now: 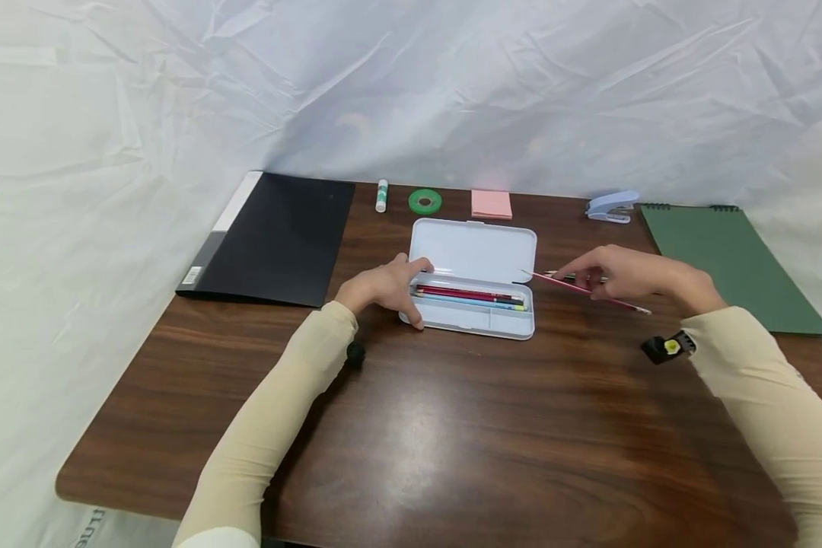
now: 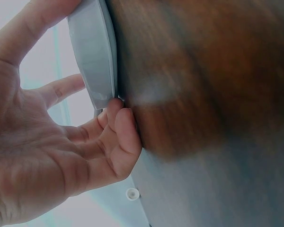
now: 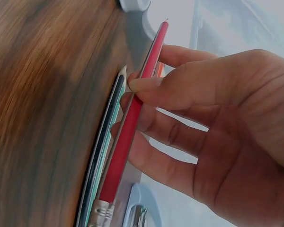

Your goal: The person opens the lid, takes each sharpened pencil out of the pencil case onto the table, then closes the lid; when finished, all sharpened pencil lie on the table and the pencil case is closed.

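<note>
A white pencil case point(image 1: 452, 314) lies with its lid point(image 1: 473, 247) raised at the back. Several pencils point(image 1: 466, 293), red and light blue, lie in its rear compartment. My left hand point(image 1: 387, 283) holds the case by its left end, thumb at the front edge; the left wrist view shows fingers curled against the end wall point(image 2: 92, 52). To the right of the case, my right hand point(image 1: 626, 270) pinches a red pencil point(image 3: 120, 161) between thumb and fingers, its tip pointing toward the case. Just beneath it, a dark and green pencil point(image 3: 102, 137) lies on the table.
A black folder point(image 1: 284, 236) lies at the left. Along the back are a glue stick point(image 1: 382, 196), green tape point(image 1: 425, 201), pink sticky notes point(image 1: 491, 204) and a light blue stapler point(image 1: 612, 206). A green spiral pad point(image 1: 733, 262) lies beyond my right hand.
</note>
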### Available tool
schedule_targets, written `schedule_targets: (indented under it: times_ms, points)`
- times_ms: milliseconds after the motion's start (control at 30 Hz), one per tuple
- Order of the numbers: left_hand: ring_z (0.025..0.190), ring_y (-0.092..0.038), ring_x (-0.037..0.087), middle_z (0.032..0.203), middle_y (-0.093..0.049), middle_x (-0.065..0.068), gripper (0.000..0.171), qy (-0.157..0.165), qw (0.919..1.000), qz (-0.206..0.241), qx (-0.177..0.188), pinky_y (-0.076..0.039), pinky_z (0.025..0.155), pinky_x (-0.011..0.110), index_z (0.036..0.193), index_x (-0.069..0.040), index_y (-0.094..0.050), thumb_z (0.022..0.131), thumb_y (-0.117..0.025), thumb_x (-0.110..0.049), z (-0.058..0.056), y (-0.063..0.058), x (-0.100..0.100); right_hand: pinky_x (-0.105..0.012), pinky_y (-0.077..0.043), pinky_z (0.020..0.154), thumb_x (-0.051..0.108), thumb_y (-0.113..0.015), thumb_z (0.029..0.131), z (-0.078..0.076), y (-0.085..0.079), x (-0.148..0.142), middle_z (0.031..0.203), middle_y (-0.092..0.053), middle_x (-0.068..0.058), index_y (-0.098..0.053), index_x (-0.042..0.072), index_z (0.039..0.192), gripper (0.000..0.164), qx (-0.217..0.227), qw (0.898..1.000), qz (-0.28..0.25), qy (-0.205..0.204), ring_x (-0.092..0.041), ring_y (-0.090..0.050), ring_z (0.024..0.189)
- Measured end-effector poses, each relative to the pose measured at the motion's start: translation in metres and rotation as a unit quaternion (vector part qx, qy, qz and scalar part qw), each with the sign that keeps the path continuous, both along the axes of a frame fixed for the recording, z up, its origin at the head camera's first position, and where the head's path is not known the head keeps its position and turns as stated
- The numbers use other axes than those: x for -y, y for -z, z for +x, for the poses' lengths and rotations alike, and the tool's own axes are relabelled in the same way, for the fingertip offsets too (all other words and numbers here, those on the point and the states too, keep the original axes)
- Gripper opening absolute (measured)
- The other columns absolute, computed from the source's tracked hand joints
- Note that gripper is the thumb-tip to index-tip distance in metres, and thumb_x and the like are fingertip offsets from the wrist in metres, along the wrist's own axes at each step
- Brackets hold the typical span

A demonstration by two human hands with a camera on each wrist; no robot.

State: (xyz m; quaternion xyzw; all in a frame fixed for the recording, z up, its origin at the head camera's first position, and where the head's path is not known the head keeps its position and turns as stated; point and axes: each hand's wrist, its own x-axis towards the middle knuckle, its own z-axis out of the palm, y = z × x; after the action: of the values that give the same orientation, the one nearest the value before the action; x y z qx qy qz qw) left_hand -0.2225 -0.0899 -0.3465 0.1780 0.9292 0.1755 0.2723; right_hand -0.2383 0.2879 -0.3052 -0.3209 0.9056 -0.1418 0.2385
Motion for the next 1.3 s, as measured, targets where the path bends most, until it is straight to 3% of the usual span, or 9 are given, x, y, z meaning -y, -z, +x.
schedule_targets:
  times_ms: [333, 533, 867, 1300]
  points:
    - [0.112, -0.051, 0.029, 0.137, -0.036, 0.013, 0.096, -0.001, 1.0, 0.005, -0.001, -0.047, 0.097, 0.046, 0.15, -0.026, -0.033, 0.073, -0.088, -0.036, 0.002, -0.002, -0.001, -0.025, -0.047, 0.066, -0.015, -0.065, 0.078, -0.001, 0.011, -0.029, 0.089, -0.064, 0.001, -0.068, 0.002, 0.122, 0.047, -0.018, 1.0, 0.011, 0.004, -0.008, -0.056, 0.076]
    - [0.11, -0.053, 0.029, 0.137, -0.037, 0.014, 0.096, 0.002, 0.9999, 0.007, -0.009, -0.047, 0.098, 0.045, 0.15, -0.025, -0.034, 0.072, -0.089, -0.036, 0.002, -0.002, 0.0, -0.028, -0.046, 0.063, -0.016, -0.061, 0.078, 0.002, 0.018, -0.041, 0.091, -0.068, 0.001, -0.069, 0.001, 0.119, 0.045, -0.041, 0.998, 0.035, 0.022, -0.012, -0.057, 0.078]
    - [0.111, -0.052, 0.028, 0.137, -0.036, 0.014, 0.096, 0.004, 1.0, 0.007, -0.005, -0.047, 0.098, 0.044, 0.15, -0.025, -0.034, 0.072, -0.089, -0.036, 0.003, -0.001, -0.002, -0.029, -0.04, 0.061, -0.017, -0.056, 0.079, 0.01, 0.028, -0.043, 0.084, -0.063, 0.002, -0.071, 0.001, 0.114, 0.043, -0.099, 0.993, 0.053, 0.021, -0.013, -0.05, 0.074]
    - [0.111, -0.052, 0.028, 0.138, -0.036, 0.013, 0.096, 0.003, 1.0, 0.004, -0.001, -0.046, 0.098, 0.045, 0.15, -0.026, -0.034, 0.072, -0.088, -0.036, 0.003, 0.0, -0.004, -0.037, -0.048, 0.064, -0.01, -0.067, 0.08, 0.013, 0.03, -0.044, 0.088, -0.068, -0.001, -0.07, 0.0, 0.115, 0.036, -0.125, 0.989, 0.062, 0.052, -0.017, -0.06, 0.078]
